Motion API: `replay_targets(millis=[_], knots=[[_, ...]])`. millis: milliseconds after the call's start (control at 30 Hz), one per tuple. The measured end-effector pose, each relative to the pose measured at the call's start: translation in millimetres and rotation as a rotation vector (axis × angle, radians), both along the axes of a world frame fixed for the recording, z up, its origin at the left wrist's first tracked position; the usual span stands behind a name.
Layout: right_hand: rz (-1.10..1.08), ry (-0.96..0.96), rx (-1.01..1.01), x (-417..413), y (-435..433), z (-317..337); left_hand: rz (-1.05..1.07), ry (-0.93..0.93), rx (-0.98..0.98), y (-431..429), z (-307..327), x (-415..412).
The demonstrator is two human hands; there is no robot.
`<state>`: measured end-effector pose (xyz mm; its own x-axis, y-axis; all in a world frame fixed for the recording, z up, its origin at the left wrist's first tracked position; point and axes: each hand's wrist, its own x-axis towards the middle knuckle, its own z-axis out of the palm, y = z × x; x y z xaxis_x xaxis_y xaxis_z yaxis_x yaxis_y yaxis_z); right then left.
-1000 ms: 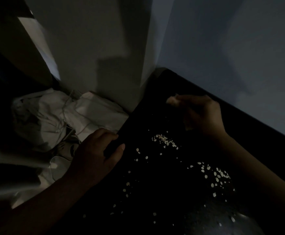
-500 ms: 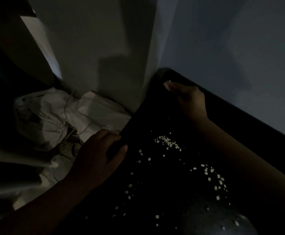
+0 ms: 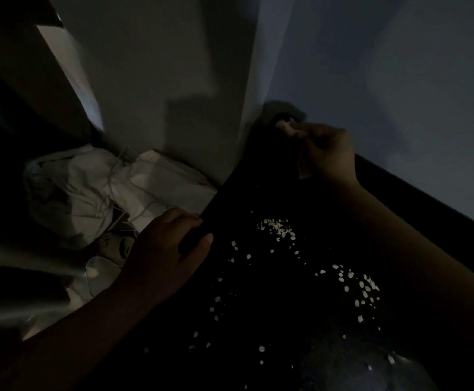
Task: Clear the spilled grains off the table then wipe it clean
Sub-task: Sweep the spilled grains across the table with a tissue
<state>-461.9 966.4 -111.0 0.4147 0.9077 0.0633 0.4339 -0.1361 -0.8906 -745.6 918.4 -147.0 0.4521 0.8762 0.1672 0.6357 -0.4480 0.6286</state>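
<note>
right hand (image 3: 326, 153) shifted to far corner of black table (image 3: 258, 193), fingers curled, I can't tell on what; left hand (image 3: 162, 249) grips table edge; pale scattered grains (image 3: 276, 228) untouched.

Left hand (image 3: 168, 249) gripping table (image 3: 258, 193) edge, right hand (image 3: 326, 153) curled, outstretched

The desk (image 3: 258, 187) is black and matte, so dark that its surface shows little detail; its left edge runs on a slant from the far corner down toward the near left. Pale grains (image 3: 276, 230) lie spilled across it, small flat oval flakes (what kind cannot be told). They gather in one tight cluster near the middle of the desk and in a looser, wider patch to the right of it. Single grains lie well apart in a thin scatter down the left half and toward the near edge.
</note>
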Motion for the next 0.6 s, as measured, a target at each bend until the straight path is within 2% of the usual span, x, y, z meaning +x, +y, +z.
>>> replay_targets(millis=[67,167,200,333,400,500,533,600], knots=[[0.098,-0.009,-0.038,-11,16,-10,0.003,0.002,-0.041,1,0,-2],[0.262,-0.264,0.035,-36,10,-24,-0.004,-0.025,-0.045,1,-1,-3],[0.301,-0.291,0.074,-42,-3,-28,-0.004,-0.044,-0.042,0,-1,-3],[0.423,-0.124,0.061,-58,-81,-28,0.010,-0.109,-0.096,-3,-2,-6],[0.484,-0.056,-0.022,-59,-105,-18,0.026,-0.140,-0.144,-6,-2,-9],[0.411,0.083,-0.039,-51,-95,4,0.012,-0.153,-0.163,-9,-4,-17],[0.360,0.082,-0.010,-47,-81,8,-0.008,-0.147,-0.157,-10,-5,-20],[0.307,-0.040,0.049,-47,-47,10,-0.031,-0.135,-0.170,-12,-8,-29]])
